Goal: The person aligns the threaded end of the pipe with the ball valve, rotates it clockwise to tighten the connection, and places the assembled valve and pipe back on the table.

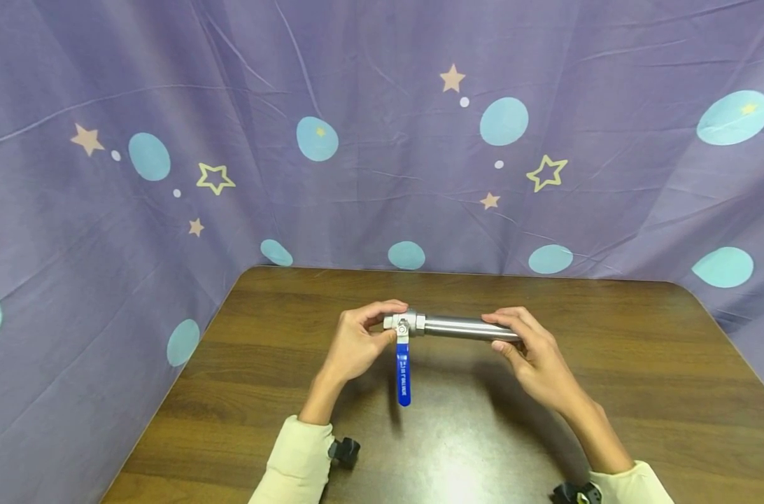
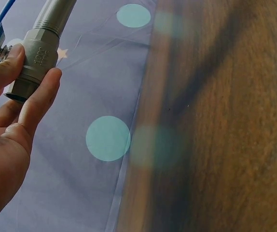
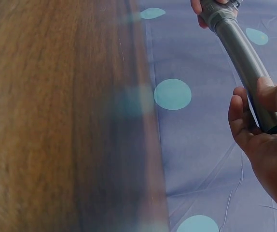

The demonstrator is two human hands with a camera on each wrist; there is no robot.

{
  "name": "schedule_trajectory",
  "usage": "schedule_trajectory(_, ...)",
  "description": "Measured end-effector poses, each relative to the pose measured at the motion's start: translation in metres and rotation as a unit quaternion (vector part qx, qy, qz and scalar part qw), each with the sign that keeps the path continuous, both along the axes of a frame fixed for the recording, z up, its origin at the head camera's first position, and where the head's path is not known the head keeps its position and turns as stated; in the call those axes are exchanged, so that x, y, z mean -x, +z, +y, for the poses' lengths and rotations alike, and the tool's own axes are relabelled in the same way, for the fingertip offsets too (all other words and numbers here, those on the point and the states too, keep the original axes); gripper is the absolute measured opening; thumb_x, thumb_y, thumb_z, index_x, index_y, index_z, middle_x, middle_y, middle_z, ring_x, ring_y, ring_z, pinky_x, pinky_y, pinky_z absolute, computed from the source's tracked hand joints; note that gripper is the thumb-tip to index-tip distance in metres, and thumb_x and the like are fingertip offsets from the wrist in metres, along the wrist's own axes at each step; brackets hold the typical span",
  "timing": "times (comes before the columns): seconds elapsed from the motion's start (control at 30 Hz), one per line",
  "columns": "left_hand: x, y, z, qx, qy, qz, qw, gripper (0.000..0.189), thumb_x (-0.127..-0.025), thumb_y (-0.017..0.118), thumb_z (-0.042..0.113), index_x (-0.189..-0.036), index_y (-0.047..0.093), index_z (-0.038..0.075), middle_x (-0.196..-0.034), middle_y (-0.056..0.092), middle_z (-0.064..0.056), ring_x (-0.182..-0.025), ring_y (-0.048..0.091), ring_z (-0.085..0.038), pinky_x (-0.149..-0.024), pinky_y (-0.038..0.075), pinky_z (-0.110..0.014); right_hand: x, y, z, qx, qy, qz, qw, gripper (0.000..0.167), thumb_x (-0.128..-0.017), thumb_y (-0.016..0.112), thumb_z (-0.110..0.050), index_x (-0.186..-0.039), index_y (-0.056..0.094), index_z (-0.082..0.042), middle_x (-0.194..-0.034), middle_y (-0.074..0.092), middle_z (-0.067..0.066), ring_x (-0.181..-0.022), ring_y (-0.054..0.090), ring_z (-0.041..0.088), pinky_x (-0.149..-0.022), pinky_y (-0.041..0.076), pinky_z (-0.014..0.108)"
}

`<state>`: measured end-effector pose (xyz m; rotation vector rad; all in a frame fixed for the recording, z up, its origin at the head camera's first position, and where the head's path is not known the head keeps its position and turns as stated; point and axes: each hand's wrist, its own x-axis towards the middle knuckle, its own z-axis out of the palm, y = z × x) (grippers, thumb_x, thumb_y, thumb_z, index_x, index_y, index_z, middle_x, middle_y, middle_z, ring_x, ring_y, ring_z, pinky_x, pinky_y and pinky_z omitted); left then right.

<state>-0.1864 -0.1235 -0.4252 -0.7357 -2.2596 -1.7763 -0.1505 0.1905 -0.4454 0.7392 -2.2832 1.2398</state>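
A metal ball valve (image 1: 411, 322) with a blue lever handle (image 1: 404, 374) is joined to a straight steel pipe (image 1: 460, 327). Both are held up above the table, the pipe lying nearly level in the head view. My left hand (image 1: 355, 341) grips the valve body at its free end, thumb on one side and fingers on the other. The blue lever points toward me. At the pipe's far right end, my right hand (image 1: 539, 360) holds the tube between thumb and fingers. In the left wrist view the valve body (image 2: 38, 57) shows raised lettering.
A brown wooden table (image 1: 262, 392) spreads beneath both hands, with their shadows on it. Behind and to the left hangs a purple curtain (image 1: 369, 203) printed with stars and blue spots. Black wrist mounts (image 1: 344, 452) sit at the cream sleeves (image 1: 296, 462).
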Motion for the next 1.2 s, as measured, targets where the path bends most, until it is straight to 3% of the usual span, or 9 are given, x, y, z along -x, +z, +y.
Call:
schedule_trajectory(0.17, 0.0003, -0.0004, -0.0001, 0.001, 0.001, 0.0, 1.0, 0.043, -0.08, 0.072, -0.02, -0.119, 0.077, -0.002, -0.127, 0.077, -0.021, -0.113, 0.076, -0.027, -0.097, 0.067, -0.036, 0.0009, -0.0012, 0.0017, 0.011, 0.013, -0.009, 0.9998, 0.051, -0.089, 0.073, 0.014, -0.137, 0.07, -0.006, -0.126, 0.068, 0.007, -0.091, 0.062, 0.0, -0.068, 0.054, 0.011)
schedule_trajectory(0.43, 0.0009, -0.0011, -0.0001, 0.002, -0.001, -0.007, 1.0, 0.042, -0.081, 0.071, -0.02, -0.118, 0.078, -0.002, -0.127, 0.078, -0.019, -0.116, 0.075, -0.028, -0.098, 0.066, -0.048, 0.0009, -0.0032, 0.0035, 0.035, 0.044, -0.039, 0.9977, 0.046, -0.098, 0.062, 0.015, -0.14, 0.067, -0.003, -0.123, 0.067, 0.007, -0.089, 0.073, 0.014, -0.078, 0.064, 0.016)
schedule_trajectory(0.57, 0.0009, -0.001, 0.0004, 0.002, -0.003, -0.006, 1.0, 0.042, -0.081, 0.072, -0.02, -0.118, 0.078, -0.002, -0.127, 0.078, -0.019, -0.118, 0.075, -0.033, -0.099, 0.065, -0.05, 0.0006, -0.0028, 0.0041, 0.026, 0.037, -0.04, 0.9982, 0.045, -0.099, 0.062, 0.013, -0.14, 0.067, -0.005, -0.126, 0.067, 0.006, -0.096, 0.07, 0.007, -0.082, 0.062, 0.014)
schedule_trajectory(0.77, 0.0002, 0.0, -0.0008, -0.001, -0.002, -0.007, 1.0, 0.041, -0.081, 0.072, -0.02, -0.118, 0.078, -0.003, -0.127, 0.078, -0.02, -0.118, 0.074, -0.035, -0.098, 0.067, -0.044, -0.0024, -0.0017, 0.0024, 0.004, 0.033, -0.053, 0.9981, 0.052, -0.097, 0.068, 0.009, -0.145, 0.063, -0.01, -0.136, 0.059, 0.005, -0.11, 0.058, -0.001, -0.085, 0.056, 0.009)
schedule_trajectory(0.97, 0.0009, 0.0005, -0.0029, -0.005, 0.003, -0.009, 0.9999, 0.042, -0.08, 0.071, -0.021, -0.118, 0.078, -0.003, -0.127, 0.078, -0.019, -0.12, 0.073, -0.034, -0.095, 0.066, -0.027, -0.0045, -0.0013, 0.0001, 0.023, 0.075, -0.075, 0.9941, 0.059, -0.092, 0.07, 0.016, -0.146, 0.055, -0.002, -0.146, 0.044, 0.017, -0.132, 0.048, 0.0, -0.107, 0.05, 0.006)
schedule_trajectory(1.07, 0.0012, 0.0006, -0.0031, -0.005, 0.002, -0.007, 1.0, 0.042, -0.081, 0.071, -0.021, -0.118, 0.078, -0.003, -0.127, 0.077, -0.019, -0.12, 0.073, -0.034, -0.096, 0.065, -0.025, -0.0046, -0.0016, 0.0003, 0.022, 0.077, -0.069, 0.9944, 0.06, -0.09, 0.069, 0.019, -0.144, 0.056, -0.003, -0.145, 0.044, 0.021, -0.132, 0.048, 0.001, -0.106, 0.05, 0.006)
schedule_trajectory(1.2, 0.0008, 0.001, -0.0028, -0.007, -0.001, -0.009, 0.9999, 0.041, -0.081, 0.071, -0.021, -0.118, 0.078, -0.003, -0.127, 0.077, -0.02, -0.119, 0.074, -0.034, -0.096, 0.066, -0.027, -0.0053, -0.0013, 0.0001, 0.006, 0.06, -0.057, 0.9966, 0.058, -0.092, 0.069, 0.017, -0.143, 0.058, -0.008, -0.142, 0.048, 0.012, -0.124, 0.05, 0.001, -0.093, 0.053, 0.008)
